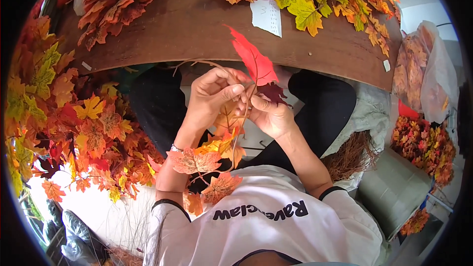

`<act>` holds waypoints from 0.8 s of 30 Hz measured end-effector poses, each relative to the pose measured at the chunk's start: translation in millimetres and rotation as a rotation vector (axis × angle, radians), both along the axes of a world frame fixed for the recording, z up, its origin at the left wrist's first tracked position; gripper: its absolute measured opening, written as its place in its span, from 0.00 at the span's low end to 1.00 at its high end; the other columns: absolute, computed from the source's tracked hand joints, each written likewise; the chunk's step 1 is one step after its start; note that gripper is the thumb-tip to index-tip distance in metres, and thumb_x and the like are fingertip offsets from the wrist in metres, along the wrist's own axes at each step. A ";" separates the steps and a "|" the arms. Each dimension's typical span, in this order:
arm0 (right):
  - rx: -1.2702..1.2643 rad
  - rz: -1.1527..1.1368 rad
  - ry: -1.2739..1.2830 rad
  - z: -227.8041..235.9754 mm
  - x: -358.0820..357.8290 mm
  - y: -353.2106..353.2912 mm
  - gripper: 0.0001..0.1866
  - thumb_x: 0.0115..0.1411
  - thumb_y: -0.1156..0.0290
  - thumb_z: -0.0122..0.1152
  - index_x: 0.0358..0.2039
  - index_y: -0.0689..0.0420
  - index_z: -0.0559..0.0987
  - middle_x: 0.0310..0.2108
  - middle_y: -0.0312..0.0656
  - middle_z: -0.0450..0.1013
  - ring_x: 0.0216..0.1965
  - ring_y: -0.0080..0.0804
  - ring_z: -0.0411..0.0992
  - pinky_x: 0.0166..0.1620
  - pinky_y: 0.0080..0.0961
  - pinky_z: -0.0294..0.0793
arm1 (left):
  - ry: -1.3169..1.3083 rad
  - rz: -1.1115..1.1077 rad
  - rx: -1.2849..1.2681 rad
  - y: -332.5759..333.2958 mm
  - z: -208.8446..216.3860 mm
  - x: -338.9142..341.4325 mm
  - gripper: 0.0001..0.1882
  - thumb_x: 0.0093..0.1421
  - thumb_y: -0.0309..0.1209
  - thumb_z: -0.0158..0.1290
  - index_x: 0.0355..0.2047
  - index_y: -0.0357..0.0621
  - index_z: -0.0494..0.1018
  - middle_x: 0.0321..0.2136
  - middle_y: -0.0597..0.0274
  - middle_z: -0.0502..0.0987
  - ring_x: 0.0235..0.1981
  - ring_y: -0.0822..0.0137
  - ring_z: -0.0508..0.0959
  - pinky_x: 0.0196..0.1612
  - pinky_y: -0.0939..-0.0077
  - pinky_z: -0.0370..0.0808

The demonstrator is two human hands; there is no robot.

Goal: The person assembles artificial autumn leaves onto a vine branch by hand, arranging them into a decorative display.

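Above my lap, a brown-stemmed garland of artificial maple leaves (235, 149) hangs between my hands. My left hand (211, 96) is closed, its thumb and fingers pinching by the stem, and a bare length of stem arcs out behind it. Facing it, my right hand (271, 114) pinches the stem just below a bright red leaf (253, 59), which stands up above the fingers. A dark maroon leaf (272, 93) shows behind the right thumb. Lower on the garland, mottled orange leaves (221, 187) rest near my left forearm and shirt. The fingertips partly hide the join between them.
A brown table (197, 29) curves ahead, bearing stacked red-orange leaves (123, 2), green-yellow leaves (305, 7) and a paper note (266, 17). A large leaf heap (93, 133) fills the left. Rightward are brown stems (351, 157), a grey-green bin (394, 189) and a plastic bag of leaves (423, 69).
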State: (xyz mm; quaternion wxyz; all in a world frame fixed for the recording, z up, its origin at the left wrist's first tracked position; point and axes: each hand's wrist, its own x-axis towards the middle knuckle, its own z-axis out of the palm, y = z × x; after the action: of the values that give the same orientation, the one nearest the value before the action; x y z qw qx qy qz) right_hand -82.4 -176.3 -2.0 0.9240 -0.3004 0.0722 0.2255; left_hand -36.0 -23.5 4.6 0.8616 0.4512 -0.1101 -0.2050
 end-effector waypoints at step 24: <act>0.371 -0.072 -0.041 9.1 -15.3 0.5 0.10 0.53 0.69 0.55 0.32 0.52 0.63 0.25 0.31 0.59 0.26 0.20 0.59 0.32 0.19 0.59 | 0.187 -0.179 -0.303 -38.5 7.4 12.7 0.06 0.52 0.22 0.50 0.32 0.35 0.68 0.25 0.49 0.74 0.18 0.72 0.73 0.21 0.82 0.72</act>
State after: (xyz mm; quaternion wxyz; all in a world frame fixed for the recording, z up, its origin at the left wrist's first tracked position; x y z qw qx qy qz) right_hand -97.7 -175.7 7.1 0.9723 -0.1266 0.0211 0.1954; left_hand -23.4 -62.0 12.0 0.9044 0.2838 -0.0988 -0.3029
